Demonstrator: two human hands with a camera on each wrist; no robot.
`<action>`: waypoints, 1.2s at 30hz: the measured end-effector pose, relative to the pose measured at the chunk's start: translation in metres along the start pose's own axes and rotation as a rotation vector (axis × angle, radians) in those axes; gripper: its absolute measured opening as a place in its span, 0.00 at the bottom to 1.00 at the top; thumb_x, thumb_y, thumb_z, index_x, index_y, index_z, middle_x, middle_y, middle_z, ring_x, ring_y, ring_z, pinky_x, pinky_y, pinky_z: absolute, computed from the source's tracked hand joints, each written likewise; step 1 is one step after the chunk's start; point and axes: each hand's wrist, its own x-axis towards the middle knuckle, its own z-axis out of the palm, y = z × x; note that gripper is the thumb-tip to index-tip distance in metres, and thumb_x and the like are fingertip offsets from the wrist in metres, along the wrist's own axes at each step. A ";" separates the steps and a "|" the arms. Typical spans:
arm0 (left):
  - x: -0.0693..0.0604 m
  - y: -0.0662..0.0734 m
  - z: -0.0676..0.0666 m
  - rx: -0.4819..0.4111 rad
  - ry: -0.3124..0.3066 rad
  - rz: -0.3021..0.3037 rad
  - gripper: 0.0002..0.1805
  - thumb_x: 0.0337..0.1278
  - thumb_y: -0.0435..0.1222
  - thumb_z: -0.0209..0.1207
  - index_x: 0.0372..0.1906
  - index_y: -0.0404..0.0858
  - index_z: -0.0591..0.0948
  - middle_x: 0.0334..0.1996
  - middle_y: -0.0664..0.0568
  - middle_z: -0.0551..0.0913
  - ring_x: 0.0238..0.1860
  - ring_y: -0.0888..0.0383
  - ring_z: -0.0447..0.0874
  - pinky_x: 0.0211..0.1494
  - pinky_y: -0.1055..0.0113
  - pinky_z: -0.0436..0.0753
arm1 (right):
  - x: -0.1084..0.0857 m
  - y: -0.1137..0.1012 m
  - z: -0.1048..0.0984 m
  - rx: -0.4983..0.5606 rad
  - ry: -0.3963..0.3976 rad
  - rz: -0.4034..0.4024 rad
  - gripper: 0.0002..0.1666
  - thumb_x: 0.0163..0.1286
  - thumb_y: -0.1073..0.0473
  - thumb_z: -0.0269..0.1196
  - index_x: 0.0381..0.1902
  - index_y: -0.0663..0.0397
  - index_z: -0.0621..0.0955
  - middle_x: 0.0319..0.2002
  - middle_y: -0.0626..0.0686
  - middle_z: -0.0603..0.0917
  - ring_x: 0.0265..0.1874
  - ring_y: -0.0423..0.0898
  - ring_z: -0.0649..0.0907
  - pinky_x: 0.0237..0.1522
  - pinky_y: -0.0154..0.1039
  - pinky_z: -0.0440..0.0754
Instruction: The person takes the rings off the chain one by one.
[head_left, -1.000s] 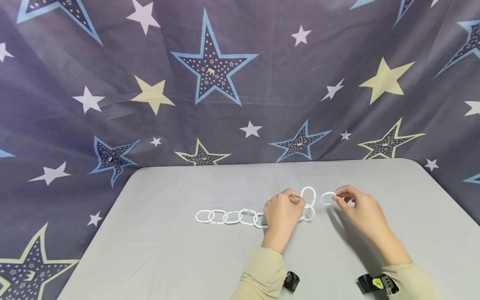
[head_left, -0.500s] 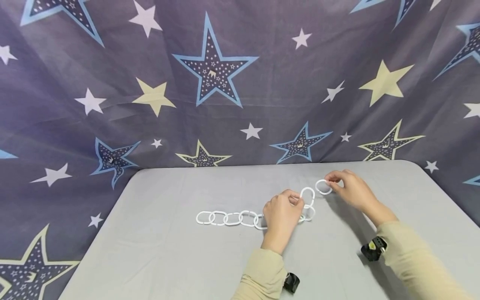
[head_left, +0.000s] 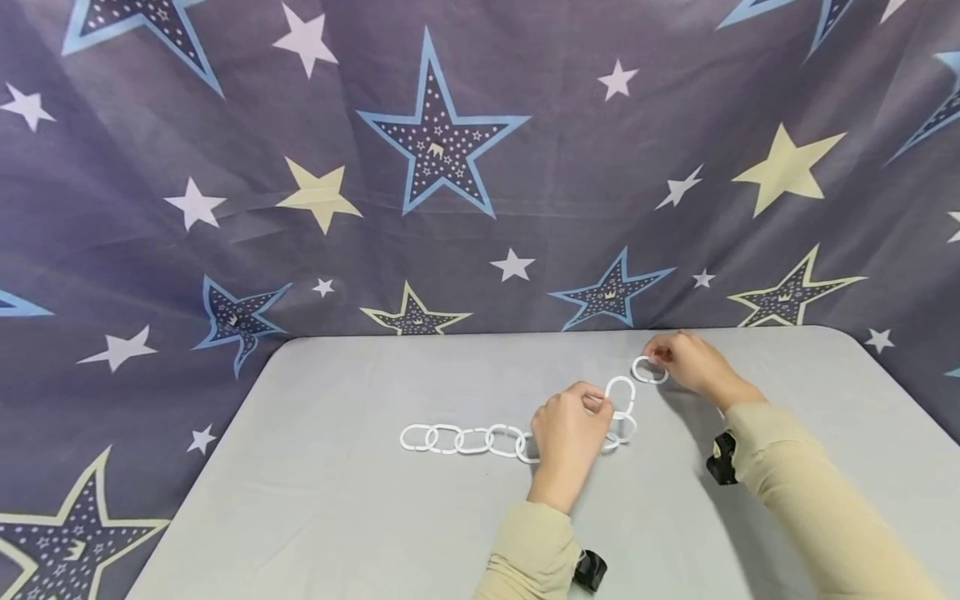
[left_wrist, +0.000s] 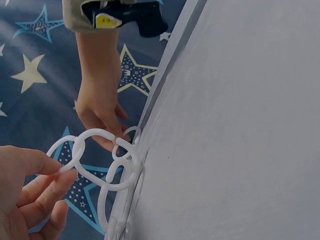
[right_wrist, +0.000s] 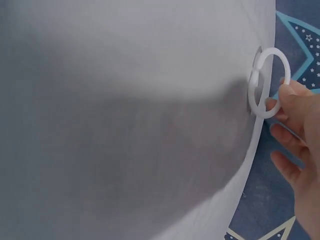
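My left hand (head_left: pixel 568 433) pinches the end link (left_wrist: pixel 52 146) of a white plastic chain (head_left: pixel 429 438) between thumb and forefinger, raising that end above the table. The chain's other oval links lie in a row to the left, partly hidden behind the hand. Up and to the right, my right hand (head_left: pixel 693 364) pinches a loose white C-shaped link (right_wrist: pixel 251 95) by its side, thumb against fingertips. This link hangs just beyond the chain's raised end, apart from it in the head view. A small gap shows in its ring in the right wrist view.
Both hands work over a table with a light grey cover (head_left: pixel 360 517). Behind its far edge hangs a dark cloth (head_left: pixel 540 167) printed with stars. Each wrist wears a black camera, such as the left wrist camera (head_left: pixel 590 571).
My right hand has moved away from me and leftward, bringing the loose link nearer the chain's end and turning it. The left hand keeps its pinch almost unmoved. The head view has shifted slightly.
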 end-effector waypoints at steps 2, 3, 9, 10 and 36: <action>0.000 0.001 0.000 -0.004 0.001 -0.001 0.02 0.50 0.46 0.67 0.31 0.57 0.87 0.24 0.73 0.83 0.28 0.62 0.82 0.36 0.64 0.76 | 0.003 0.002 0.002 -0.001 -0.015 0.015 0.04 0.61 0.70 0.67 0.33 0.57 0.86 0.28 0.51 0.85 0.30 0.51 0.82 0.40 0.52 0.79; 0.000 0.001 0.000 -0.007 0.001 0.000 0.02 0.50 0.46 0.67 0.31 0.56 0.87 0.24 0.73 0.83 0.28 0.62 0.82 0.36 0.64 0.76 | 0.004 0.003 0.002 -0.001 -0.022 0.023 0.04 0.61 0.69 0.67 0.33 0.57 0.86 0.27 0.50 0.84 0.30 0.49 0.82 0.40 0.51 0.79; 0.000 0.002 0.000 -0.019 0.001 0.004 0.02 0.51 0.45 0.66 0.31 0.55 0.87 0.23 0.73 0.83 0.28 0.63 0.81 0.37 0.64 0.75 | 0.009 0.004 0.003 -0.004 -0.065 0.046 0.03 0.62 0.68 0.67 0.33 0.58 0.87 0.24 0.47 0.82 0.28 0.45 0.79 0.38 0.49 0.78; 0.000 0.002 0.000 -0.019 0.000 0.004 0.03 0.51 0.45 0.66 0.31 0.55 0.87 0.23 0.73 0.83 0.28 0.63 0.82 0.37 0.64 0.76 | 0.009 0.004 0.003 -0.006 -0.069 0.047 0.03 0.62 0.68 0.67 0.33 0.58 0.87 0.24 0.47 0.81 0.27 0.45 0.79 0.38 0.49 0.77; 0.000 0.000 -0.002 0.003 -0.008 0.005 0.03 0.51 0.46 0.67 0.32 0.56 0.87 0.24 0.73 0.84 0.28 0.63 0.82 0.37 0.65 0.76 | -0.041 -0.032 -0.008 0.217 -0.010 0.135 0.08 0.63 0.68 0.66 0.40 0.64 0.85 0.32 0.54 0.86 0.32 0.49 0.82 0.37 0.43 0.77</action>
